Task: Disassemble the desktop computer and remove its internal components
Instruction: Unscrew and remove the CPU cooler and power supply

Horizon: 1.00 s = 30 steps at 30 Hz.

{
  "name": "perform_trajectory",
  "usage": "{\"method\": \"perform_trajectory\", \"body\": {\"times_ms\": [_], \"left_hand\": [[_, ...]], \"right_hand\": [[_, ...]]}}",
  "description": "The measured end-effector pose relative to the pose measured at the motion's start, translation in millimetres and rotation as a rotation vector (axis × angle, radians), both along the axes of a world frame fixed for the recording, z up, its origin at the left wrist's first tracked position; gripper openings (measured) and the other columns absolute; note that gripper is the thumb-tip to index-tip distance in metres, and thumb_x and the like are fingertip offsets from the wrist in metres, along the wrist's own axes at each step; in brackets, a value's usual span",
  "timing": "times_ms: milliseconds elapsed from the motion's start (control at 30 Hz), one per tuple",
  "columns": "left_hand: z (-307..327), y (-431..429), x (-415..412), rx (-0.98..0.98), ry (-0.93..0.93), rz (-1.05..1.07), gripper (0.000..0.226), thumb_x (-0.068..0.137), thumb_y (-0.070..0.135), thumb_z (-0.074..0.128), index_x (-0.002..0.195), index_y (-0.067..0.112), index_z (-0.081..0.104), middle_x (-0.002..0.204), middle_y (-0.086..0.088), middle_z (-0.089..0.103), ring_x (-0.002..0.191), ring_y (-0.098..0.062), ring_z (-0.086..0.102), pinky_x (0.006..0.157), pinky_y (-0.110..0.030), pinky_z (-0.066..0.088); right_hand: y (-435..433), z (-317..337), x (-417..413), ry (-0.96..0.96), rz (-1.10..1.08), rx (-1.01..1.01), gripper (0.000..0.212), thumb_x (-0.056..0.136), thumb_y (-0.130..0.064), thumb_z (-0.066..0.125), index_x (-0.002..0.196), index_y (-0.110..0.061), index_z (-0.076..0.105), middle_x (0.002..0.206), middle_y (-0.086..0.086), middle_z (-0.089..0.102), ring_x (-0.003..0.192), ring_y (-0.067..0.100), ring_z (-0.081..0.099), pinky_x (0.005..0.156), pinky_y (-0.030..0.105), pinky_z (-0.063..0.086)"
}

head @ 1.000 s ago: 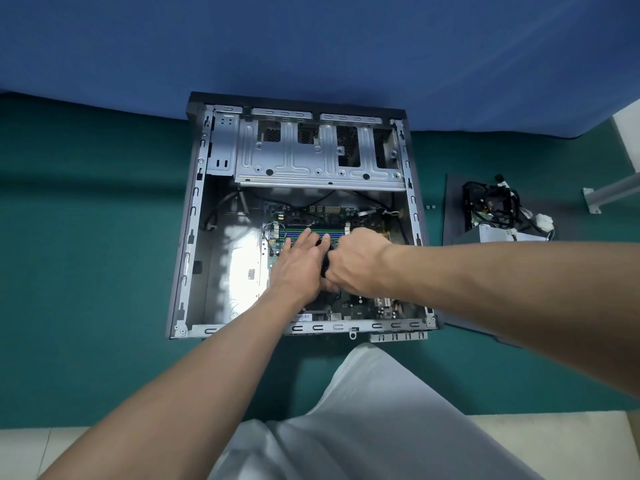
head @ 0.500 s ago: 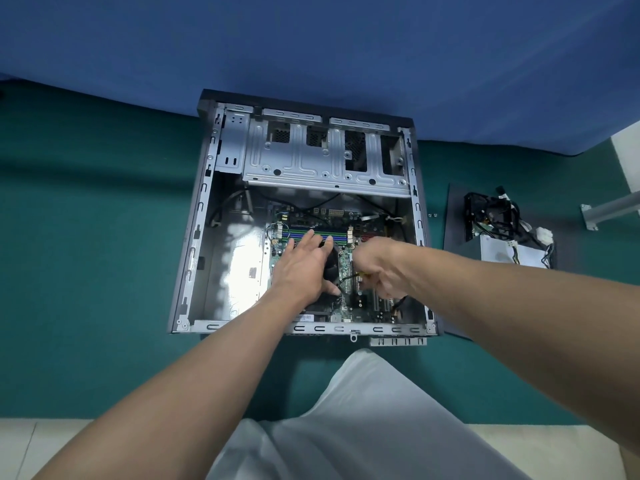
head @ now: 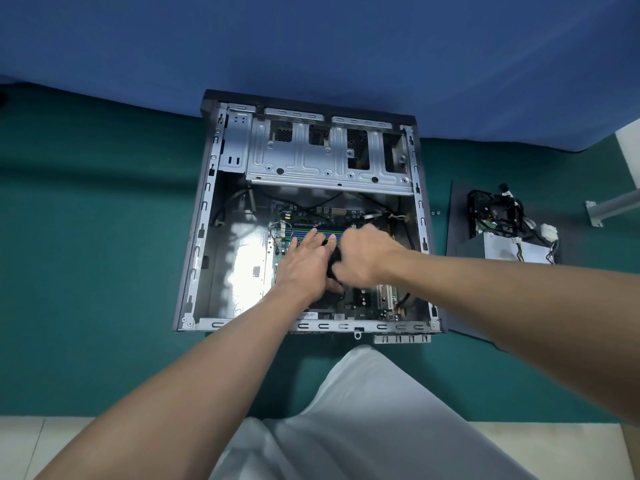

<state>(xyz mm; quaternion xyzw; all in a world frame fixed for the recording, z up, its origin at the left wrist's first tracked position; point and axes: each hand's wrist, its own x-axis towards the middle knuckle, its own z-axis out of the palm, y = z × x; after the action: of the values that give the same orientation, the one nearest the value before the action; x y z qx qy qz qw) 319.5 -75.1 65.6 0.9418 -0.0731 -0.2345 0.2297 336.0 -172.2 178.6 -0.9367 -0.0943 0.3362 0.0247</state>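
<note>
Left hand (head: pixel 304 268) flat, right hand (head: pixel 369 258) curled round black cooler (head: pixel 332 260).

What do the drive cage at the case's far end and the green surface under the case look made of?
Drive cage: bare sheet metal, probably steel, dull silver finish; stamped ribs, punched holes and folded edges show it. Green surface: probably cloth or felt, matte; it gives no glare, but no weave is visible.

Bare case floor (head: pixel 239 265) left of motherboard (head: pixel 360 301) open; drive cage (head: pixel 311 168) roofs far end.
</note>
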Motion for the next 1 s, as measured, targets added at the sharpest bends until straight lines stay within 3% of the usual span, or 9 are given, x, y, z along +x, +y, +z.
{"method": "perform_trajectory", "body": {"times_ms": [133,200,300,433,533,667,767,867,1000], "left_hand": [[-0.9,-0.7,0.3,0.024,0.015,-0.019,0.107,0.072,0.05,0.077,0.154,0.019,0.016,0.161,-0.006,0.015,0.149,-0.018,0.001,0.12,-0.039,0.0],[-1.9,-0.5,0.9,0.027,0.024,-0.026,0.107,0.072,0.05,0.076,0.154,0.019,0.015,0.161,-0.006,0.015,0.149,-0.018,0.0,0.12,-0.039,0.0],[-2.0,-0.9,1.6,0.031,0.03,-0.03,0.108,0.071,0.051,0.076,0.154,0.019,0.015,0.161,-0.006,0.015,0.149,-0.018,0.0,0.121,-0.039,-0.001],[-0.9,-1.4,2.0,0.044,0.031,-0.039,0.107,0.073,0.049,0.076,0.154,0.018,0.014,0.161,-0.006,0.015,0.149,-0.018,-0.001,0.12,-0.039,-0.001],[1.6,-1.2,1.6,0.045,0.031,-0.04,0.101,0.078,0.043,0.075,0.154,0.018,0.015,0.161,-0.005,0.016,0.149,-0.017,0.001,0.12,-0.039,-0.001],[1.4,0.0,-0.6,0.037,-0.004,-0.023,0.084,0.088,0.023,0.066,0.154,0.019,0.014,0.162,-0.004,0.014,0.149,-0.016,0.0,0.121,-0.037,-0.001],[1.6,0.8,-0.9,0.007,-0.014,-0.016,0.082,0.087,0.024,0.066,0.154,0.017,0.019,0.161,-0.007,0.016,0.149,-0.017,0.001,0.12,-0.037,-0.002],[1.5,0.9,0.8,-0.001,0.009,-0.016,0.094,0.078,0.039,0.076,0.153,0.017,0.023,0.16,-0.007,0.018,0.149,-0.018,0.002,0.12,-0.038,-0.001],[-0.1,-0.6,1.6,0.024,0.029,-0.025,0.107,0.072,0.049,0.077,0.154,0.019,0.015,0.161,-0.005,0.016,0.149,-0.017,0.0,0.12,-0.038,-0.001]], "right_hand": [[-11.0,-3.3,6.1,0.279,-1.115,0.257,0.018,0.097,-0.021,0.043,0.096,-0.006,0.054,0.065,0.004,0.056,0.041,0.012,0.053,0.036,0.014,0.034],[-16.0,-6.6,1.6,0.431,-1.221,0.232,0.016,0.1,-0.019,0.042,0.095,-0.007,0.051,0.058,0.003,0.05,0.03,0.007,0.036,0.033,0.01,0.026],[-17.1,-12.5,-3.2,0.301,-0.84,0.085,0.014,0.098,-0.011,0.043,0.094,-0.003,0.055,0.069,0.004,0.051,0.046,0.01,0.042,0.033,0.015,0.033],[-23.0,-8.9,-7.6,-0.021,0.16,-0.183,0.018,0.092,-0.014,0.048,0.105,-0.006,0.059,0.102,0.013,0.062,0.082,0.027,0.055,0.065,0.032,0.047],[-25.0,-6.7,-13.5,-0.125,0.929,-0.277,0.024,0.099,-0.018,0.039,0.113,-0.016,0.058,0.082,0.005,0.061,0.074,0.025,0.059,0.057,0.032,0.044],[-16.1,-10.2,-14.2,-0.193,0.997,-0.256,0.032,0.099,-0.019,0.038,0.128,-0.019,0.054,0.082,0.002,0.058,0.06,0.018,0.04,0.046,0.029,0.029],[-6.5,-7.7,-10.9,-0.122,0.589,-0.154,0.021,0.091,-0.023,0.053,0.105,-0.009,0.062,0.101,0.009,0.065,0.072,0.026,0.051,0.058,0.03,0.036],[-3.7,-5.2,-2.1,0.006,-0.236,0.082,0.019,0.084,-0.022,0.056,0.07,-0.01,0.054,0.075,0.008,0.061,0.064,0.025,0.06,0.053,0.023,0.04],[-11.9,-2.4,3.5,0.373,-1.143,0.269,0.012,0.097,-0.011,0.046,0.091,-0.005,0.055,0.057,0.003,0.053,0.028,0.01,0.043,0.032,0.014,0.03]]}}
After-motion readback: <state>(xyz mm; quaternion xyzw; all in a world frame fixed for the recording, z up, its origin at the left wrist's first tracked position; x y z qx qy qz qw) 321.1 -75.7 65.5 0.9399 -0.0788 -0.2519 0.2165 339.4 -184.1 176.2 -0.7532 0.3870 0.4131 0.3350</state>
